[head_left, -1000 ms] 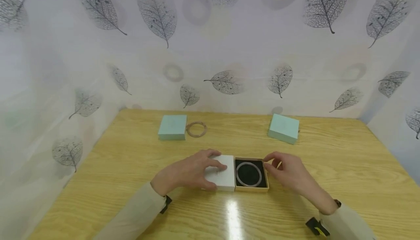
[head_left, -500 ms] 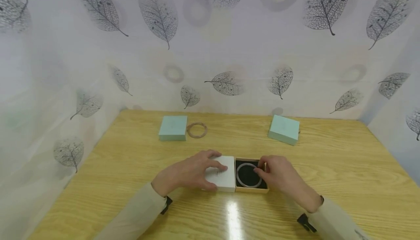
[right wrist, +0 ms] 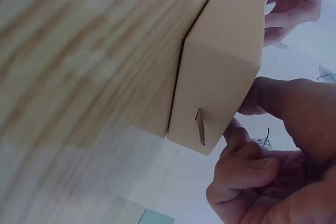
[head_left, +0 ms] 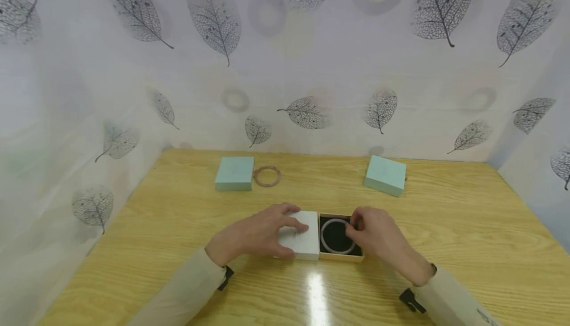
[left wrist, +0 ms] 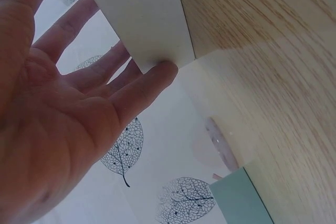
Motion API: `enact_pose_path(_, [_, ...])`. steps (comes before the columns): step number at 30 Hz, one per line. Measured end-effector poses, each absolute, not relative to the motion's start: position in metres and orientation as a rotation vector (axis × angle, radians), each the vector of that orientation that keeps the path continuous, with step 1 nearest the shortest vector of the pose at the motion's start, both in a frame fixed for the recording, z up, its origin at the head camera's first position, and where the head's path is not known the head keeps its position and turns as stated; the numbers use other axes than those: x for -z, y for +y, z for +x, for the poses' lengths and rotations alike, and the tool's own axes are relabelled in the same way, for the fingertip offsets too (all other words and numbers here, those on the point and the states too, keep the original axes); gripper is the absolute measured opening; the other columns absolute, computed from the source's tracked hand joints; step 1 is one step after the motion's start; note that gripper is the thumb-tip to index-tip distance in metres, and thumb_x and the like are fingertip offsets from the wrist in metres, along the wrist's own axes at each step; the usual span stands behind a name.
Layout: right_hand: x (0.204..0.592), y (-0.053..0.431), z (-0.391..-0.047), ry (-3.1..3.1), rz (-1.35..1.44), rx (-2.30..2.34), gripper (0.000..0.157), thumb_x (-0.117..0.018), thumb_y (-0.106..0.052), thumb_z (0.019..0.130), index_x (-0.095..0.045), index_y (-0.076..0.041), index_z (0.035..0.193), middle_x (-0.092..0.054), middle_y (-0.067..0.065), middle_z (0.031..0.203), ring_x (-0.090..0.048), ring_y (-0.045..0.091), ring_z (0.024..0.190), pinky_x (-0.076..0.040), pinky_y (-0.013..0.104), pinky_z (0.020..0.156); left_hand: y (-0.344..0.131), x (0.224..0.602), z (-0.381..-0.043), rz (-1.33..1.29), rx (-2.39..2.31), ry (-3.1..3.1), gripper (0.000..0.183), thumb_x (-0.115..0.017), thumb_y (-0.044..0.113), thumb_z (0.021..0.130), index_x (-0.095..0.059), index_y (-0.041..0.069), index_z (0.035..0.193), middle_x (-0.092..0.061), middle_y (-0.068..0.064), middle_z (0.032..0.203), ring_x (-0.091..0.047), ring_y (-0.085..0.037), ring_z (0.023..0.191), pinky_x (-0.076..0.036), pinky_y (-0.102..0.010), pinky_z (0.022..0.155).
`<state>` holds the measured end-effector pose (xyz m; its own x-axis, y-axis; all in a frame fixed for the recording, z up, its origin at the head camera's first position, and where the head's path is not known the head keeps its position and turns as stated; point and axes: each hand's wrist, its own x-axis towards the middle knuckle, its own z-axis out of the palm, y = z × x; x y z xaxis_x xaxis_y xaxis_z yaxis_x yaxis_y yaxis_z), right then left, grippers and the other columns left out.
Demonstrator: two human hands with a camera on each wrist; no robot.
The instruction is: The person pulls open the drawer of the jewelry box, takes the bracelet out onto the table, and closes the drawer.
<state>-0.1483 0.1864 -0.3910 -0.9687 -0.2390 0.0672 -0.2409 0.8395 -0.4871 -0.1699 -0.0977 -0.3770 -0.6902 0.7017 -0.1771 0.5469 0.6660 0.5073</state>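
Note:
A drawer-style gift box lies on the table, its tan drawer [head_left: 341,257] pulled out to the right of the white sleeve [head_left: 299,242]. My left hand [head_left: 258,232] holds the sleeve, thumb at the near edge and fingers across the top and far side. A pale, translucent bangle [head_left: 325,224] lies over the black insert [head_left: 336,236] in the drawer. My right hand [head_left: 378,232] pinches the bangle's right side between thumb and index finger. The fingertips partly hide that side. A small ribbon tab [right wrist: 200,127] sticks out of the drawer's end in the right wrist view.
Toward the back left stands a mint-green box [head_left: 235,172], with a pinkish bangle [head_left: 267,184] beside it. Another mint-green box [head_left: 385,174] sits at an angle at the back right. A leaf-printed curtain [head_left: 311,59] borders the wooden table [head_left: 156,217].
My right hand has moved left from the drawer's outer edge onto the bangle, and the bangle has shifted slightly upward in the view. My left hand has stayed on the sleeve.

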Motion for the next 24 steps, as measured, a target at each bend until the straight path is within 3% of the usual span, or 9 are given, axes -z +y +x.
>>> enact_pose_path(8, [0.386, 0.187, -0.144, -2.924, 0.381, -0.885, 0.006, -0.07, -0.01, 0.092, -0.066, -0.008, 0.088, -0.068, 0.0, 0.077, -0.057, 0.007, 0.064, -0.046, 0.02, 0.054, -0.098, 0.377, -0.17, 1.015, -0.592, 2.537, 0.054, -0.083, 0.034, 0.086, -0.067, 0.023, 0.136, -0.041, -0.012, 0.16, -0.041, -0.034, 0.147, -0.038, -0.05, 0.121])
enact_pose_path(12, [0.385, 0.186, -0.141, -2.893, 0.361, -0.934, 0.009, -0.069, -0.01, 0.094, -0.071, -0.004, 0.101, -0.074, 0.004, 0.084, -0.064, 0.01, 0.071, -0.051, 0.022, 0.058, -0.097, 0.377, -0.17, 1.008, -0.587, 2.539, 0.054, -0.083, 0.034, 0.086, -0.067, 0.023, 0.136, -0.041, -0.011, 0.161, -0.04, -0.033, 0.147, -0.038, -0.051, 0.121])
enact_pose_path(16, [0.382, 0.186, -0.139, -2.893, 0.358, -1.023, 0.017, -0.069, -0.009, 0.095, -0.074, -0.004, 0.111, -0.075, 0.007, 0.088, -0.066, 0.008, 0.067, -0.053, 0.022, 0.055, -0.097, 0.376, -0.17, 1.003, -0.579, 2.541, 0.054, -0.083, 0.034, 0.086, -0.067, 0.023, 0.136, -0.041, -0.011, 0.16, -0.041, -0.033, 0.147, -0.038, -0.051, 0.121])
enact_pose_path(24, [0.378, 0.188, -0.137, -2.966, 0.281, -1.201, 0.02, -0.068, -0.006, 0.095, -0.075, -0.005, 0.114, -0.074, 0.007, 0.09, -0.066, 0.009, 0.063, -0.053, 0.023, 0.051, -0.097, 0.376, -0.17, 0.992, -0.581, 2.534, 0.053, -0.083, 0.033, 0.086, -0.067, 0.024, 0.137, -0.04, -0.011, 0.161, -0.04, -0.033, 0.147, -0.038, -0.051, 0.121])
